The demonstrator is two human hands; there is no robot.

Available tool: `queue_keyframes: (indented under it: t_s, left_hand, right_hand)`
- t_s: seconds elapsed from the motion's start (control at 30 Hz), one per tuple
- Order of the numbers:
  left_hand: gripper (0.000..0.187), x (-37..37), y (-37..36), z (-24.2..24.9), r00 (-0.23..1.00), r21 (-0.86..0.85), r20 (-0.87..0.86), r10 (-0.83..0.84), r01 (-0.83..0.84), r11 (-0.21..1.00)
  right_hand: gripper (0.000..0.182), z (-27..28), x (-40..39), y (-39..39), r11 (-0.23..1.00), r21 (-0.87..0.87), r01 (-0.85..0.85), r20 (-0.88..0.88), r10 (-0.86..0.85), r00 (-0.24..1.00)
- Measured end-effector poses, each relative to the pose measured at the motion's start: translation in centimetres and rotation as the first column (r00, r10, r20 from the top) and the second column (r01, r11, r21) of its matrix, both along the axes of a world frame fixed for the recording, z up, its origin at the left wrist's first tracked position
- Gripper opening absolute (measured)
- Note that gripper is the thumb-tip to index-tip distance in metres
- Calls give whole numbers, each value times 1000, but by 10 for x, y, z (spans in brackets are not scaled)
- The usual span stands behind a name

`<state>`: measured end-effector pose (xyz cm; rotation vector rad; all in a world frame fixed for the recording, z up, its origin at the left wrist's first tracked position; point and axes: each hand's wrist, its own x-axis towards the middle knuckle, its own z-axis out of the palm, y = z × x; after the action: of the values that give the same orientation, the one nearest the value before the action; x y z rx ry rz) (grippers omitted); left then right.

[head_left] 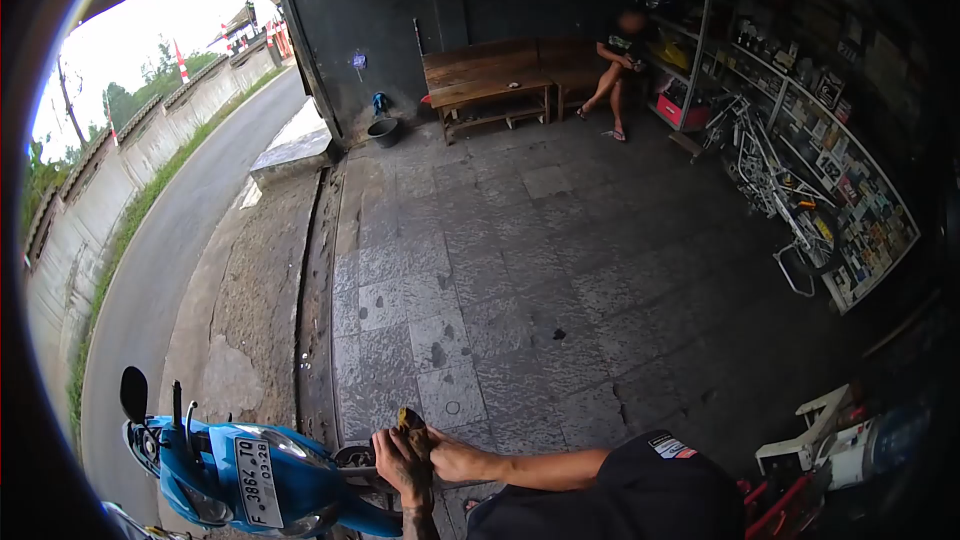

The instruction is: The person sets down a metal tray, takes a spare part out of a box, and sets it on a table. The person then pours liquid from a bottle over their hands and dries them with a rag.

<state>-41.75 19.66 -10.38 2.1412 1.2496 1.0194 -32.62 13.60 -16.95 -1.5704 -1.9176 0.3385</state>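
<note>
Both hands meet at the bottom edge: the left hand [403, 465] and right hand [445, 458] have their fingers [392, 448] curled around a small brownish object [411, 419], grimy and hard to identify. Only its top pokes above the knuckles. Just beside them stands a blue scooter [250, 480] on the paved floor [520, 270].

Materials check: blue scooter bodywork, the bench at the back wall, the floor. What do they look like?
Scooter bodywork: likely glossy painted plastic, judging by its highlights and moulded curves.
Bench: bare brown wood; separate planks show.
Floor: grey stone or concrete pavers, matte and stained, with visible joints.
</note>
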Motion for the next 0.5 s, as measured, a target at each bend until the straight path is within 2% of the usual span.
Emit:
queue_keyframes:
  t_s: [0.03,0.1,0.13,0.17,0.2,0.23,0.27,0.3,0.33,0.37,0.4,0.43,0.5]
  left_hand:
    - [26,0,3,-4,1000,0,-2,-7,7,1000]
    - [29,-7,15,-22,994,-68,81,80,-74,995]
    - [31,-12,21,-30,986,-134,120,117,-101,986]
    - [30,-20,27,-35,979,-264,141,146,-105,959]
    - [32,-24,27,-44,975,-192,152,163,-133,972]
    - [33,-24,27,-47,972,-156,161,171,-146,977]
    - [35,-24,27,-49,969,-120,170,179,-160,980]
    - [34,-22,24,-43,891,-431,410,194,2,902]
    - [33,-21,21,-38,749,-640,599,283,236,731]
    - [30,-16,16,-38,735,-616,644,212,335,713]
    - [31,-9,8,-35,752,-605,640,160,364,708]
    - [31,-3,0,-33,766,-594,634,109,392,702]
    - [31,-3,-6,-40,734,-629,660,156,428,649]
  right_hand:
    - [50,2,1,-2,1000,0,7,-2,-7,1000]
    - [39,17,2,-12,993,-115,-33,-400,-16,917]
    - [34,30,2,-14,982,-185,28,-361,-94,928]
    - [34,43,7,-16,982,-189,25,-363,-94,927]
    - [35,67,21,-18,961,-255,-104,-599,-73,797]
    - [38,79,29,-18,928,-283,-242,-789,-81,610]
    - [50,68,30,-15,943,-226,-244,-821,-50,568]
    - [50,63,30,-13,942,-228,-244,-821,-52,569]
    - [52,60,29,-12,892,-249,-377,-918,-93,385]
    - [56,57,29,-10,830,-233,-507,-969,-155,191]
    - [67,53,25,-8,869,-156,-470,-975,-60,214]
    - [67,54,29,-8,866,-157,-475,-975,-58,216]
    - [74,59,42,-8,782,-213,-585,-976,-195,95]
